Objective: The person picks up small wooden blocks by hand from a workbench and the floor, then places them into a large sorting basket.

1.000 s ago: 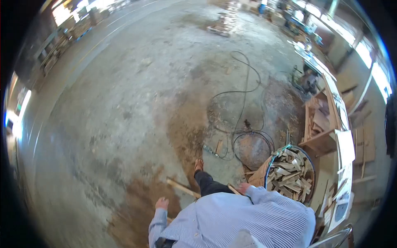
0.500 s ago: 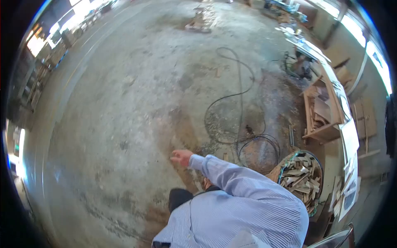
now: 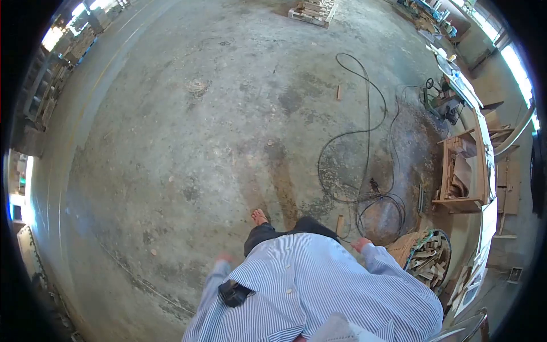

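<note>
My left hand (image 3: 224,257) hangs low beside my body at the left. Motion smears its fingers, and nothing shows in it. On the other side, my right hand (image 3: 360,244) is held low by my hip, its fingers loosely apart with nothing visible in them. The sleeves of a striped shirt (image 3: 319,279) cover both arms. A dark object (image 3: 233,293) is at the shirt's left side. One bare foot (image 3: 259,216) is forward on the concrete floor (image 3: 228,137). Nearest to my right hand are a small wood strip (image 3: 340,225) and a basket of wood offcuts (image 3: 428,259).
A long dark hose (image 3: 364,132) loops across the floor, ending in a coil (image 3: 393,211). Along the right stands a wooden cabinet (image 3: 462,202) below a cluttered bench (image 3: 481,137). A pallet with stacked wood (image 3: 312,14) is ahead; more stacks (image 3: 45,102) line the left.
My right hand has swung from in front of my body back to my right side. My left hand has come into view, and the camera view has shifted, showing the pallet more fully.
</note>
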Motion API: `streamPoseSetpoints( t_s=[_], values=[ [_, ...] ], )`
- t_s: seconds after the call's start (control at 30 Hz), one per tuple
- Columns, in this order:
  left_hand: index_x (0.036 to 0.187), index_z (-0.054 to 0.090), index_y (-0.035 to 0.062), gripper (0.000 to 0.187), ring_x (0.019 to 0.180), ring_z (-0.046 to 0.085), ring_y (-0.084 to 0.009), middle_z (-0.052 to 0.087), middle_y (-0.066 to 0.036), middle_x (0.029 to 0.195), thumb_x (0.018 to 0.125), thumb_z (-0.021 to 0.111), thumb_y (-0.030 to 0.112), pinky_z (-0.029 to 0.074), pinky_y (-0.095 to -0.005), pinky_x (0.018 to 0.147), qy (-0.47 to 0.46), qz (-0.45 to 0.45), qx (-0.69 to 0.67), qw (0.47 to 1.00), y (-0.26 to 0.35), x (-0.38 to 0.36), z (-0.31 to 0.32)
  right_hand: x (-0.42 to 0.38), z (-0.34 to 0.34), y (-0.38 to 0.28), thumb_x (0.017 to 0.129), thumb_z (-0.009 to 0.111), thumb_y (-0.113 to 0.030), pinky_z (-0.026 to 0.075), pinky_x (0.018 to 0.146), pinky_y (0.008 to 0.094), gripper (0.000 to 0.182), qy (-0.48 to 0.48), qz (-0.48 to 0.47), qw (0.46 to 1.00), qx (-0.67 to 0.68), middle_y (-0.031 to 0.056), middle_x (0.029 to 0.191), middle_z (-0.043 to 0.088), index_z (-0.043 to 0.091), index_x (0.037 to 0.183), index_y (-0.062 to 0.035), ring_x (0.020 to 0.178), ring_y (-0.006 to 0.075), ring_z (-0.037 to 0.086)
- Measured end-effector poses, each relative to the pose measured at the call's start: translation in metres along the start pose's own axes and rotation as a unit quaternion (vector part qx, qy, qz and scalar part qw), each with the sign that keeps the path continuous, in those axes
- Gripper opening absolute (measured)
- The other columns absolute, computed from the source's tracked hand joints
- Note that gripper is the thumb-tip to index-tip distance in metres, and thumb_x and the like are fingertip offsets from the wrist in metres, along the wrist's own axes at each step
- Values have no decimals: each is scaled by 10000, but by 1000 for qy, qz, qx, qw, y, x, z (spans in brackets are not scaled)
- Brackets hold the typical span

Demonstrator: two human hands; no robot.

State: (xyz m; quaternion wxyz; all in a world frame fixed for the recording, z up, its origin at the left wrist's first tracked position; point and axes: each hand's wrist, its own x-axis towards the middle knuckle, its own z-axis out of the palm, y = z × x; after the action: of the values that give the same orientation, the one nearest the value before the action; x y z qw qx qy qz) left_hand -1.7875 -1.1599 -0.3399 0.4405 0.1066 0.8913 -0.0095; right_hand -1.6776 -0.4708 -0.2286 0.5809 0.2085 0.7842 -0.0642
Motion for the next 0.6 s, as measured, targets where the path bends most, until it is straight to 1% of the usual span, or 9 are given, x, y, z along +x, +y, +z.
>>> streamPoseSetpoints(
  t_s=[0.03, 0.07, 0.1, 0.13, 0.17, 0.23, 0.33, 0.47, 0.6],
  values=[
    [1139, 709, 119, 424, 1127, 635, -326, 676, -125, 1204, 895, 549, 427, 509, -459, 935, -59, 8, 125, 990, -1, 34, -70, 22, 23, 2, 909, 493, -574, 476, 966, 449, 587, 66, -27, 997, 23, 170, 1202, 667, 717, 1091, -63, 1146, 354, 615],
    [1120, 715, 90, 439, 1118, 640, -328, 680, -129, 1196, 894, 545, 426, 513, -457, 934, -15, -79, 27, 996, -29, 69, -110, 38, 34, -1, 913, 493, -563, 477, 964, 447, 576, 135, -52, 989, 44, 167, 1203, 668, 717, 1090, -63, 1146, 352, 615],
    [1102, 715, 64, 447, 1112, 638, -345, 676, -156, 1190, 879, 561, 420, 510, -456, 938, 25, -40, 81, 996, -59, 107, -154, 42, 29, -18, 908, 527, -498, 501, 931, 439, 501, 127, -72, 989, 30, 175, 1197, 670, 720, 1084, -70, 1108, 362, 635],
    [1086, 717, 54, 454, 1116, 630, -360, 667, -178, 1195, 861, 566, 419, 504, -448, 942, 132, -144, -95, 976, -66, 104, -217, 48, 26, -40, 908, 527, -498, 501, 931, 439, 501, 126, -70, 989, 35, 175, 1197, 670, 720, 1084, -70, 1108, 362, 635],
    [1135, 683, 37, 494, 1116, 627, -360, 662, -200, 1194, 834, 603, 420, 499, -432, 944, 72, -143, -66, 985, -92, 150, -262, 57, 20, -64, 898, 555, -459, 509, 916, 447, 452, 101, -58, 973, 201, 179, 1167, 680, 726, 1071, -79, 1082, 362, 648],
    [1186, 646, 22, 523, 1103, 635, -342, 663, -218, 1178, 809, 657, 384, 501, -409, 940, 286, -112, -288, 907, -85, 167, -352, 77, 6, -106, 875, 593, -417, 519, 899, 457, 399, 73, -43, 904, 419, 185, 1126, 693, 735, 1050, -87, 1052, 358, 663],
    [1233, 613, 16, 555, 1101, 636, -337, 661, -222, 1180, 801, 695, 353, 499, -402, 947, 337, -20, -355, 872, -53, 233, -462, 126, -42, -165, 840, 625, -412, 522, 892, 460, 390, 57, -108, 932, 341, 191, 1090, 701, 742, 1022, -88, 1042, 351, 670],
    [1228, 636, 35, 555, 1133, 616, -354, 648, -212, 1216, 795, 724, 371, 479, -424, 987, 288, -3, -289, 913, -6, 285, -514, 216, -167, -214, 793, 668, -404, 526, 883, 465, 380, 103, -193, 953, 209, 198, 1042, 712, 752, 986, -88, 1028, 342, 679],
    [1203, 652, 107, 506, 1148, 586, -395, 637, -190, 1237, 840, 613, 458, 459, -505, 971, 86, -21, -46, 995, -1, 299, -484, 181, -392, -220, 854, 576, -570, 498, 933, 457, 593, 205, -102, 939, 258, 197, 1123, 685, 695, 1114, -51, 1077, 381, 638]
  ],
)
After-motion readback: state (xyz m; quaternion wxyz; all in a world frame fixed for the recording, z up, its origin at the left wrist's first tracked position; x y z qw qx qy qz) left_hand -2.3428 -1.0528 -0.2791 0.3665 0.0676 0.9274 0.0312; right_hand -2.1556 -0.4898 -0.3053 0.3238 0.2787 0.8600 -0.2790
